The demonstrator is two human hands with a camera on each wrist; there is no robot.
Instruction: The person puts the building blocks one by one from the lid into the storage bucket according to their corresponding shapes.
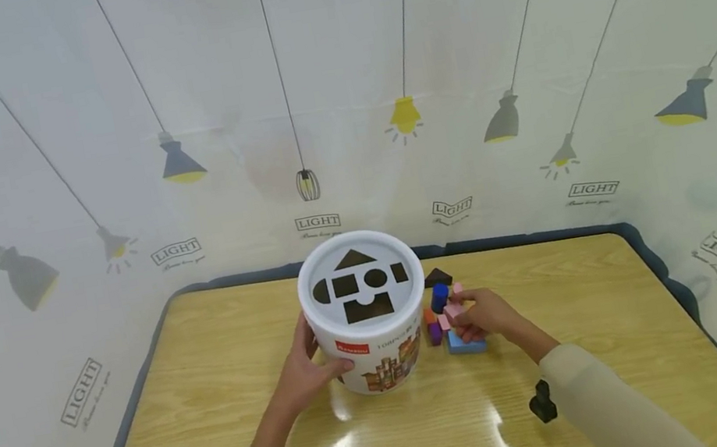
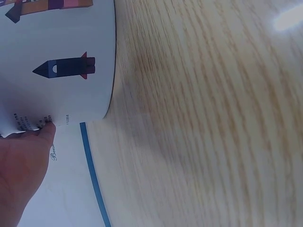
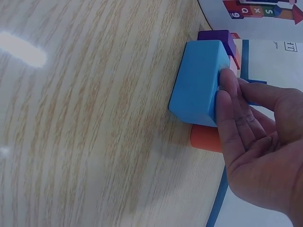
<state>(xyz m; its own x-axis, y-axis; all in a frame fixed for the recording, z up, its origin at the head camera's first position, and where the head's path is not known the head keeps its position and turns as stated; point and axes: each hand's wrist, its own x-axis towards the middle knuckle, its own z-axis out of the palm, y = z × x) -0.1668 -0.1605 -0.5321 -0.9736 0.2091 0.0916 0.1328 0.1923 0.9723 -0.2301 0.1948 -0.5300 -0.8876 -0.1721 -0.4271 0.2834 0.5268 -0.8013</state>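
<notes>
A white toy-block bucket (image 1: pixel 342 337) stands upright on the table, its lid (image 1: pixel 317 317) pierced with several shaped holes. My left hand (image 1: pixel 302 375) grips the bucket's left side, thumb on the front and fingers behind. In the left wrist view, that hand (image 2: pixel 23 165) lies against the printed wall. To the right of the bucket, my right hand (image 1: pixel 490 312) pinches a pink block (image 1: pixel 454 310) over a small pile. The right wrist view shows its curled fingers touching a light blue block (image 3: pixel 196 80); the fingertip pinch is partly hidden there.
Around the right hand are a dark blue cylinder (image 1: pixel 440 297), a purple block (image 1: pixel 435 334), an orange rounded block (image 3: pixel 206 137) and a dark triangular block (image 1: pixel 437 277). A lamp-patterned curtain (image 1: pixel 355 200) rises behind the wooden table (image 1: pixel 222 341).
</notes>
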